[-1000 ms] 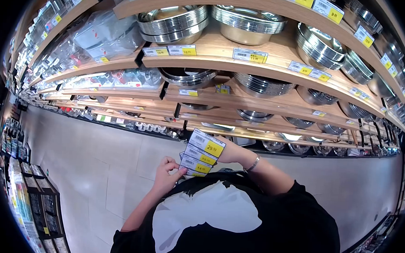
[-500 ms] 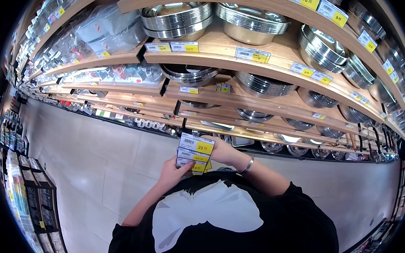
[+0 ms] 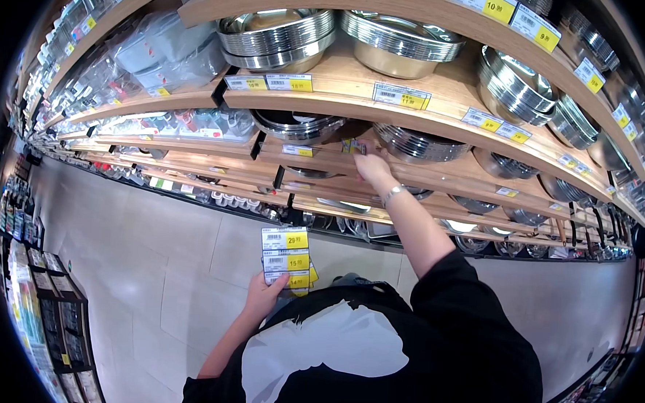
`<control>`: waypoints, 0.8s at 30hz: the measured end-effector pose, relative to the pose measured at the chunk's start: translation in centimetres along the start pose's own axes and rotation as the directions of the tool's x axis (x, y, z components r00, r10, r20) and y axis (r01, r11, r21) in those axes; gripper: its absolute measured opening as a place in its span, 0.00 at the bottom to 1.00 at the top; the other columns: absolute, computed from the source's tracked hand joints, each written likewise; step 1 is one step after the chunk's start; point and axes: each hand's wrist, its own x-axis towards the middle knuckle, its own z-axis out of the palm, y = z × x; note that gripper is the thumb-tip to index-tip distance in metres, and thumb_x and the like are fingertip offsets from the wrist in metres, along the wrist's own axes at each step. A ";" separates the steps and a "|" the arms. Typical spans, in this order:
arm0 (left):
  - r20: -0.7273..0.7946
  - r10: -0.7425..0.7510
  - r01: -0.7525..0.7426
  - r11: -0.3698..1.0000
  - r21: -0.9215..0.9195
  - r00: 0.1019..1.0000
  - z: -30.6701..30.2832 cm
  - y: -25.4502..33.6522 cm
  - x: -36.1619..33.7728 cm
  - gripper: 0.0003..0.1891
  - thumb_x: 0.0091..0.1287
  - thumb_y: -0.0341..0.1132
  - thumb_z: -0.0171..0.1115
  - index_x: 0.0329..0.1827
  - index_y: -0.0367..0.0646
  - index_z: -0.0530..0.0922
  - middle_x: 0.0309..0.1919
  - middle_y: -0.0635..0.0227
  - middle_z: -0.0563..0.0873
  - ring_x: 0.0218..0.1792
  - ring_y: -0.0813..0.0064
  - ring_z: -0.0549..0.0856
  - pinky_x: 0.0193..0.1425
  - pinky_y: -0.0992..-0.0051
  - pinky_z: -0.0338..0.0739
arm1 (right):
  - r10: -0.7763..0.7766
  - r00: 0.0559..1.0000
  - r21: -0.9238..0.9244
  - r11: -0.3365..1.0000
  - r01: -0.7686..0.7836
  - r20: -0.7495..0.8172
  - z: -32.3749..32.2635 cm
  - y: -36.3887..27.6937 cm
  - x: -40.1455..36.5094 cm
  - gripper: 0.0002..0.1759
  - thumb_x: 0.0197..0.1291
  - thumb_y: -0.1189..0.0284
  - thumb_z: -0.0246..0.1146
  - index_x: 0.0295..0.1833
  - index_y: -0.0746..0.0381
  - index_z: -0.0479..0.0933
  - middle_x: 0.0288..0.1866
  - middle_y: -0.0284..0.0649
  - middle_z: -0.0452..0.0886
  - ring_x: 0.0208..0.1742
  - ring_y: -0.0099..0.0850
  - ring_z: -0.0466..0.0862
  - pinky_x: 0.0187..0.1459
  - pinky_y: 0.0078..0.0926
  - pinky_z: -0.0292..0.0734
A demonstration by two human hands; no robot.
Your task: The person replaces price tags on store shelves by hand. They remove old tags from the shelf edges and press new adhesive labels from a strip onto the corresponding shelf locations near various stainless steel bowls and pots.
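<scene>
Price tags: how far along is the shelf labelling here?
Done: the upper shelf edges already carry tags, such as the 11 tag. In hand: the right hand reaches to a small tag by the steel bowls on the second shelf. Left: the left hand holds a stack of tags, at least three showing, so likely several to place.

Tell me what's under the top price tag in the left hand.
Under the top price tag, held by the left hand, more price tags show lower strips, reading 15 and 14. The rest of each is covered.
</scene>
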 end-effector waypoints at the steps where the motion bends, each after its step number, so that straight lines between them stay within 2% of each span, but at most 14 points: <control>1: 0.001 0.001 -0.001 1.000 0.001 1.000 -0.1 -0.2 -0.2 0.12 0.59 0.33 0.55 0.42 0.34 0.73 0.35 0.66 0.80 0.36 0.80 0.78 0.40 0.79 0.72 | 0.075 0.997 0.030 0.997 -0.076 0.011 0.2 -0.2 0.9 0.21 0.54 0.60 0.52 0.53 0.55 0.63 0.51 0.53 0.64 0.28 0.39 0.78 0.27 0.26 0.76; 2: -0.031 -0.002 0.002 1.000 -0.007 1.000 -0.1 -0.5 -0.3 0.12 0.59 0.33 0.54 0.41 0.35 0.73 0.35 0.66 0.80 0.36 0.80 0.78 0.40 0.79 0.72 | 0.075 0.997 0.031 0.997 -0.075 0.009 0.2 -0.2 1.5 0.21 0.54 0.60 0.52 0.53 0.55 0.63 0.51 0.53 0.64 0.28 0.39 0.78 0.27 0.26 0.76; 4: -0.069 -0.010 0.007 0.999 -0.037 0.998 -0.4 -0.8 -0.6 0.12 0.59 0.34 0.55 0.41 0.35 0.73 0.35 0.66 0.80 0.36 0.80 0.78 0.40 0.79 0.72 | 0.120 0.986 0.349 0.924 -0.155 0.120 0.3 -0.2 2.7 0.19 0.55 0.62 0.51 0.52 0.55 0.64 0.49 0.48 0.65 0.29 0.36 0.77 0.24 0.26 0.75; 5: -0.071 -0.009 0.006 0.999 -0.040 0.997 -0.4 -0.9 -0.8 0.12 0.59 0.34 0.55 0.41 0.35 0.73 0.35 0.66 0.80 0.36 0.80 0.78 0.40 0.79 0.72 | 0.119 0.986 0.347 0.925 -0.154 0.120 0.2 -0.2 3.3 0.19 0.55 0.62 0.51 0.52 0.55 0.64 0.49 0.48 0.65 0.29 0.36 0.77 0.24 0.26 0.75; 7: -0.103 -0.053 0.040 0.991 -0.125 0.993 -0.1 -0.2 -1.4 0.12 0.59 0.34 0.55 0.41 0.35 0.73 0.35 0.66 0.80 0.36 0.79 0.78 0.40 0.78 0.72 | 0.173 0.946 0.535 0.790 -0.300 0.274 0.1 0.8 5.0 0.17 0.56 0.64 0.51 0.50 0.57 0.64 0.45 0.47 0.67 0.30 0.34 0.75 0.19 0.23 0.73; 8: -0.107 -0.061 0.046 0.989 -0.142 0.992 -0.2 -0.6 -1.6 0.12 0.59 0.34 0.55 0.41 0.35 0.73 0.35 0.66 0.80 0.36 0.79 0.78 0.40 0.78 0.73 | 0.175 0.945 0.529 0.794 -0.301 0.275 0.3 1.3 6.0 0.17 0.56 0.64 0.51 0.50 0.57 0.64 0.45 0.47 0.67 0.30 0.34 0.75 0.19 0.23 0.73; 11: -0.203 -0.056 0.040 0.996 -0.081 0.978 -0.3 -0.4 -2.4 0.11 0.58 0.33 0.55 0.41 0.35 0.73 0.35 0.66 0.80 0.36 0.79 0.78 0.40 0.77 0.73 | 0.270 0.906 0.647 0.635 -0.422 0.326 1.1 2.6 7.6 0.15 0.55 0.64 0.51 0.46 0.59 0.67 0.37 0.46 0.71 0.25 0.33 0.75 0.15 0.21 0.69; 13: -0.210 -0.042 0.022 0.995 -0.096 0.977 -1.3 -1.3 -2.6 0.11 0.58 0.33 0.55 0.41 0.35 0.73 0.35 0.66 0.80 0.36 0.79 0.78 0.41 0.78 0.73 | 0.267 0.936 0.636 0.686 -0.353 0.231 1.6 2.2 6.9 0.12 0.55 0.65 0.52 0.40 0.61 0.70 0.28 0.43 0.73 0.18 0.28 0.73 0.12 0.17 0.64; 14: -0.214 -0.011 -0.012 0.995 -0.103 0.977 -1.7 -1.6 -2.7 0.11 0.58 0.32 0.55 0.41 0.35 0.73 0.35 0.66 0.80 0.36 0.79 0.78 0.41 0.78 0.72 | 0.246 0.964 0.596 0.761 -0.256 0.099 1.8 2.2 6.2 0.09 0.55 0.68 0.52 0.37 0.61 0.73 0.24 0.39 0.73 0.12 0.23 0.68 0.11 0.15 0.59; 15: -0.224 -0.022 -0.004 0.993 -0.116 0.974 -1.8 -1.6 -2.8 0.11 0.58 0.32 0.55 0.41 0.35 0.73 0.35 0.66 0.80 0.36 0.79 0.78 0.41 0.78 0.72 | 0.249 0.962 0.583 0.768 -0.265 0.109 1.9 2.0 4.7 0.09 0.55 0.68 0.52 0.37 0.61 0.73 0.24 0.39 0.73 0.12 0.23 0.68 0.11 0.15 0.59; 17: -0.208 0.056 -0.069 0.996 -0.057 0.977 -2.3 -1.0 -2.9 0.11 0.59 0.31 0.54 0.41 0.35 0.73 0.35 0.65 0.80 0.36 0.78 0.78 0.42 0.78 0.72 | -0.035 0.996 0.726 0.682 0.084 -0.082 2.1 1.5 0.3 0.09 0.56 0.73 0.50 0.38 0.61 0.75 0.24 0.37 0.73 0.11 0.19 0.66 0.10 0.13 0.57; 19: -0.198 0.057 -0.080 0.991 -0.108 0.978 -2.3 0.4 -3.0 0.10 0.59 0.30 0.53 0.41 0.34 0.73 0.36 0.65 0.80 0.36 0.78 0.78 0.42 0.78 0.72 | -0.098 0.995 0.605 0.791 0.091 -0.021 2.3 0.4 -5.4 0.11 0.57 0.76 0.48 0.44 0.61 0.72 0.26 0.36 0.74 0.11 0.17 0.64 0.11 0.12 0.56; 22: -0.135 0.113 -0.133 0.981 -0.145 0.984 -2.2 1.6 -2.8 0.10 0.59 0.30 0.53 0.40 0.33 0.73 0.39 0.64 0.79 0.39 0.78 0.77 0.43 0.77 0.72 | -0.232 0.970 0.629 0.765 0.135 0.073 3.1 -0.8 -13.6 0.15 0.56 0.78 0.50 0.50 0.62 0.67 0.28 0.35 0.74 0.12 0.15 0.64 0.11 0.12 0.56; 24: -0.029 0.104 -0.108 0.969 -0.223 0.994 -2.2 2.3 -2.7 0.08 0.57 0.30 0.55 0.39 0.38 0.74 0.36 0.66 0.79 0.37 0.73 0.79 0.40 0.74 0.73 | -0.349 0.930 0.639 0.743 0.198 0.117 3.4 -1.5 -17.3 0.21 0.54 0.81 0.52 0.55 0.62 0.62 0.30 0.36 0.75 0.17 0.16 0.69 0.16 0.12 0.62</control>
